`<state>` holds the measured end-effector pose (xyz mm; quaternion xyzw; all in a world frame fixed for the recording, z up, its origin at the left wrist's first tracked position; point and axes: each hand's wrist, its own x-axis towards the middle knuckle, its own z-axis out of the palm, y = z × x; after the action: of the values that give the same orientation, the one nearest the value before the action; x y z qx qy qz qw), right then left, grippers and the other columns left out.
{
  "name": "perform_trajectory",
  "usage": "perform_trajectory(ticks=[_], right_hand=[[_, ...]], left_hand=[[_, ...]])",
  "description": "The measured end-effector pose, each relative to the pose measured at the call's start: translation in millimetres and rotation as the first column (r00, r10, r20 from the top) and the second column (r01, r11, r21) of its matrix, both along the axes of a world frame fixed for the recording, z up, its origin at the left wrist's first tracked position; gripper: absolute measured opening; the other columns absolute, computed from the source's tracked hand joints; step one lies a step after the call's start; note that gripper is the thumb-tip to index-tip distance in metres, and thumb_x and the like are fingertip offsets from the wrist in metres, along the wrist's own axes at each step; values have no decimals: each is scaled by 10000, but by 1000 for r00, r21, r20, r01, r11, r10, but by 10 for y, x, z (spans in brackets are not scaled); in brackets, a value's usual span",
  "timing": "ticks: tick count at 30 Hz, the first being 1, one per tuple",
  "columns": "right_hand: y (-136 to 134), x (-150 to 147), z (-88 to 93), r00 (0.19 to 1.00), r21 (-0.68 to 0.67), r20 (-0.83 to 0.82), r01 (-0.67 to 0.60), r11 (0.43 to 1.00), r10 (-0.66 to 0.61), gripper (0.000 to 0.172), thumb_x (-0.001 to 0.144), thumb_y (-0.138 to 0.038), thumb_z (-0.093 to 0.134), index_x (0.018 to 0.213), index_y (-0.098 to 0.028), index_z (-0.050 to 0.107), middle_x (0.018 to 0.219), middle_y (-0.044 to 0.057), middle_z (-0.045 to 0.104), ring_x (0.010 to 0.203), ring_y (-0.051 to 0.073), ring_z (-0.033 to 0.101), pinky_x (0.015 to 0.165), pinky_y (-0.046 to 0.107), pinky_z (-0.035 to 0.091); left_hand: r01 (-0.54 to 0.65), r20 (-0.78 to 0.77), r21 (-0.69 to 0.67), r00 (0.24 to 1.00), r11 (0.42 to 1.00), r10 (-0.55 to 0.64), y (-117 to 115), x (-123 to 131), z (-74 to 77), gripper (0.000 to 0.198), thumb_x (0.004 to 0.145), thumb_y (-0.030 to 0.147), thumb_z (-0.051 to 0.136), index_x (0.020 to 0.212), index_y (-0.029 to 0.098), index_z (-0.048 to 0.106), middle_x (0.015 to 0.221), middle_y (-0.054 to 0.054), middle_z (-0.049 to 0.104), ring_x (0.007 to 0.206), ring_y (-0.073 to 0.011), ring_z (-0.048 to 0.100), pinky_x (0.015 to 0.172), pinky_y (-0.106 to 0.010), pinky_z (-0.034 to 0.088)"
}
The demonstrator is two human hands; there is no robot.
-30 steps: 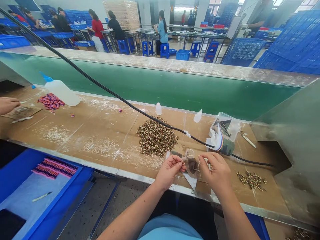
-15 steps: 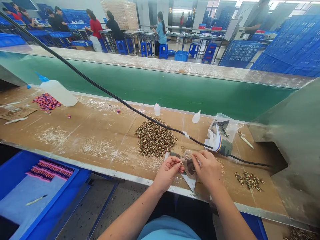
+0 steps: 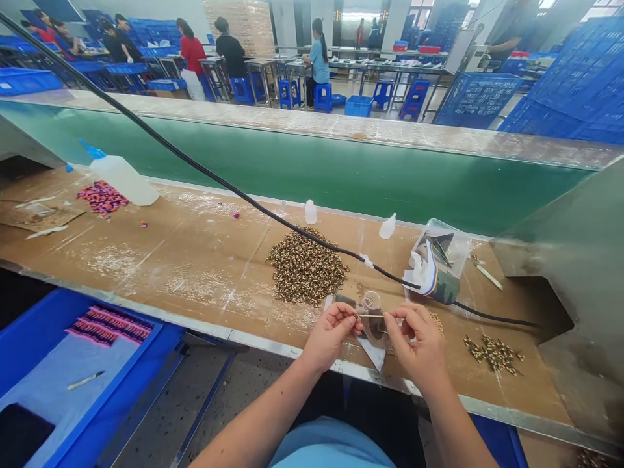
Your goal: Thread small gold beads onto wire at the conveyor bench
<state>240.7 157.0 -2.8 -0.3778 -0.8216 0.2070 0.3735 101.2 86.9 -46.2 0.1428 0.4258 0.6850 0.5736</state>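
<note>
Tiny gold bead (image 3: pixel 357 316) pinched between the left hand (image 3: pixel 331 336) fingertips, near the bench's front edge; right hand (image 3: pixel 416 344) closed on a thin pin (image 3: pixel 373 316), nearly level, long axis pointing left toward the bead. Underneath, brown cardboard bench top (image 3: pixel 146 273); just beyond, a heap of gold beads (image 3: pixel 307 273); behind, a green conveyor belt (image 3: pixel 312 169); across the room, blue crates (image 3: pixel 575 84).

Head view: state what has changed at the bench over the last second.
The bare right hand has moved rightward, away from the bare left hand, after closing in on it half a second ago. The left hand's fingers still pinch a tiny gold-coloured piece. Another person's hand has gone from the bench's far-left end. The heap of small gold-and-brown beads and the clear plastic box stayed where they were.
</note>
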Motion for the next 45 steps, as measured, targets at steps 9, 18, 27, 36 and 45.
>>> perform_trajectory(ticks=[9, 18, 27, 36, 45], right_hand=[[-6, -12, -29, 999, 24, 23, -33, 999, 32, 207, 866, -329, 512, 732, -199, 603, 743, 16, 572, 503, 86, 449, 491, 238, 399], [-15, -27, -2, 999, 42, 27, -41, 998, 40, 193, 864, -304, 515, 728, -198, 602, 748, 16, 575, 515, 89, 459, 507, 237, 400], [-20, -34, 14, 998, 47, 45, -52, 998, 50, 182, 860, -286, 521, 727, -192, 604, 745, 8, 576, 529, 84, 460, 528, 223, 395], [-27, -40, 58, 997, 75, 47, -72, 995, 69, 188, 860, -280, 514, 718, -191, 600, 742, 14, 577, 538, 87, 467, 522, 214, 406], [19, 19, 17, 999, 59, 37, -29, 998, 27, 190, 869, -301, 514, 746, -189, 608, 775, 12, 585, 518, 74, 468, 511, 209, 405]], left_hand=[[6, 8, 13, 1000, 1000, -6, 1, 1, -15, 309, 631, 356, 776, 755, 159, 573, 652, 7, 609, 620, -105, 584, 632, -239, 449], [7, 16, 13, 1000, 1000, -7, -1, -12, -1, 309, 627, 349, 781, 757, 157, 577, 643, 6, 611, 616, -104, 587, 627, -231, 450], [1, 16, 25, 1000, 1000, -1, 4, -3, -28, 324, 622, 356, 785, 755, 151, 574, 631, 12, 616, 605, -101, 589, 618, -230, 448], [4, 18, 26, 1000, 1000, -4, 4, -3, -14, 325, 613, 353, 793, 751, 150, 580, 626, 14, 627, 604, -94, 593, 620, -221, 449], [-14, 23, 10, 1000, 1000, 14, 3, 10, -11, 344, 595, 369, 800, 745, 149, 583, 641, 12, 627, 604, -98, 597, 615, -226, 448]])
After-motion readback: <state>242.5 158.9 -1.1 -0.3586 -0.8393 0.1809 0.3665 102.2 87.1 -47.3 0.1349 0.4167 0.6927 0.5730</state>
